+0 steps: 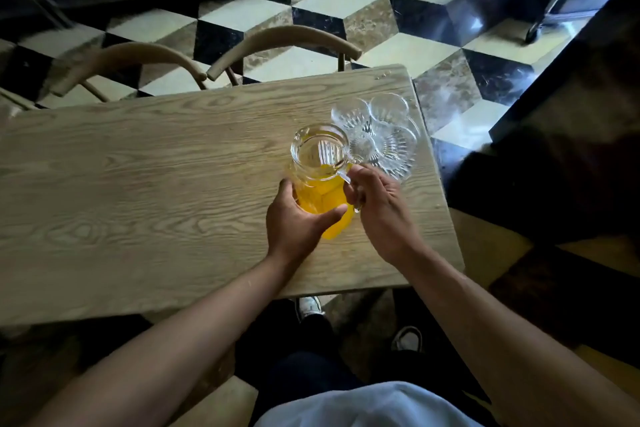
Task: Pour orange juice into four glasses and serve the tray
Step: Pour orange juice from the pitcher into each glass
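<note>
No writing shows on the clear glass jug (320, 173) of orange juice standing on the wooden worktop (138, 177), touching the glass tray (398, 156) of empty glasses (349, 113). The right hand (377, 204) curls its fingers (351, 196) round the handle; the left hand (298, 222) cups the jug's body, thumb across the front.

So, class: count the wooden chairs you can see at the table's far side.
2. One chair stands behind the wooden table toward its left; the other chair stands beside it, further right. Only their curved backrests show, and more chairs may lie outside the view.
</note>
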